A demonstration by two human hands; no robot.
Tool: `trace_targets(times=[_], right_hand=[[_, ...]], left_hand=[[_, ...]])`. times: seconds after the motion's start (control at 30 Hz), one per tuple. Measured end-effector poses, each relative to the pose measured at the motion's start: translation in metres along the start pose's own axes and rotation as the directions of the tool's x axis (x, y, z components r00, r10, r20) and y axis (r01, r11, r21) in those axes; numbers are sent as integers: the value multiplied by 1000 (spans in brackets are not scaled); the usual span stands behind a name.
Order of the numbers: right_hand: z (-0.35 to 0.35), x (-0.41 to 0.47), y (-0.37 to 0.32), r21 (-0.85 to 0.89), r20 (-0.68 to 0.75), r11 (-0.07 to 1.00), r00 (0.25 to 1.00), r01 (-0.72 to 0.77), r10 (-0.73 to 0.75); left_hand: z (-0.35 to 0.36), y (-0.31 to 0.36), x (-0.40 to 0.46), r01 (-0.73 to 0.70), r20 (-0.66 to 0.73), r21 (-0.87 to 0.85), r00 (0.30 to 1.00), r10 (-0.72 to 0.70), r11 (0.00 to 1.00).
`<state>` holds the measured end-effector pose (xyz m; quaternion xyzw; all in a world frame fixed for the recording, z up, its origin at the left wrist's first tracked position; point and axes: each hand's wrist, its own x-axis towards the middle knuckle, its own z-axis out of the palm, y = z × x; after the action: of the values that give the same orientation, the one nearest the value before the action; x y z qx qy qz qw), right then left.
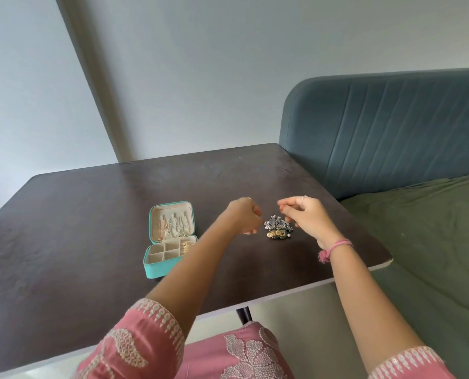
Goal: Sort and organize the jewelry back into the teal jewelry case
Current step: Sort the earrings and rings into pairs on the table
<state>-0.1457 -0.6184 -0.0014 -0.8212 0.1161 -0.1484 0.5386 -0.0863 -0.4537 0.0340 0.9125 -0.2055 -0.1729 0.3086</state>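
The teal jewelry case (156, 269) lies open on the dark table, left of centre. Its raised lid (171, 222) holds several gold and silver chains, and its cream tray (164, 253) is split into small compartments, with gold pieces in the right one. A small pile of jewelry (278, 228), silver pieces on top and gold with pearls in front, lies to the case's right. My left hand (245, 217) hovers at the pile's left edge with its fingers curled. My right hand (307, 214) hovers at the right edge, thumb and forefinger tips together. No piece shows in either hand.
The dark table (77, 214) ends in a pale front edge near my lap. A blue-grey upholstered headboard (392, 127) and a green bedsheet (433, 228) lie to the right. A pink thread band is round my right wrist (334, 247).
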Motion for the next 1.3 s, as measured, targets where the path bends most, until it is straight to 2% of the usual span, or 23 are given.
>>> trace_targets(times=[0.17,0.3,0.37,0.47,0.67,0.97,1.07,1.17,1.23,1.3], right_hand=[[1,-20,29,-33,-2,997,998,64,-64],[5,-27,48,-229,-28,963,988,140,-150],[6,-27,50,-312,11,930,979,194,-201],[8,-27,49,-403,78,884,971,238,-226],[13,-29,47,-511,98,810,956,287,-277],[13,-32,49,-473,81,822,945,317,-318],[11,-34,48,-441,31,837,937,324,-347],[8,-36,47,-306,-71,894,928,328,-365],[6,-39,44,-159,-101,952,955,261,-279],[6,-40,43,-96,-77,975,975,200,-208]], left_hand=[[41,-9,-5,-32,-95,28,995,35,999],[61,-16,-6,-15,-209,-52,978,3,999],[67,-16,-5,-20,-243,-70,970,3,997],[72,-16,-3,-26,-266,-68,964,7,997],[75,-17,-1,-18,-302,-89,953,-10,996],[77,-18,-10,-76,-359,-177,933,8,981],[77,-18,-15,-99,-369,-228,929,9,969],[74,-19,-18,-137,-390,-238,920,35,962],[71,-21,-19,-166,-402,-266,914,47,950],[67,-22,-19,-177,-402,-292,915,47,940]])
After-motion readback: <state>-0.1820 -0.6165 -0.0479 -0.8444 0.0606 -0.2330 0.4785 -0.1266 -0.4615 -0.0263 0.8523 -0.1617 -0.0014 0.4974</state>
